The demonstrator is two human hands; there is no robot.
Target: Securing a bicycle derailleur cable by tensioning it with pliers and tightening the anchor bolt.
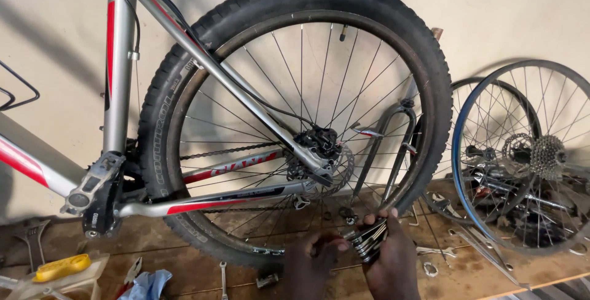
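Note:
A silver and red bicycle stands raised in front of me, its rear wheel (pixel 295 5) with a knobby black tyre filling the middle of the view. At the hub sits a disc brake caliper (pixel 318 142). Below the wheel, at the bottom centre, both my hands hold a folding multi-tool (pixel 367 238) with several metal keys fanned out. My right hand (pixel 393 263) grips the tool's body. My left hand (pixel 313 260) pinches the keys from the left side.
A pedal and crank (pixel 95 192) hang at the left. Loose wheels with a cassette (pixel 544 155) lean on the wall at the right. Spanners (pixel 223 278), pliers, a blue rag (pixel 147 284) and a yellow tyre lever (pixel 61 267) lie on the wooden bench.

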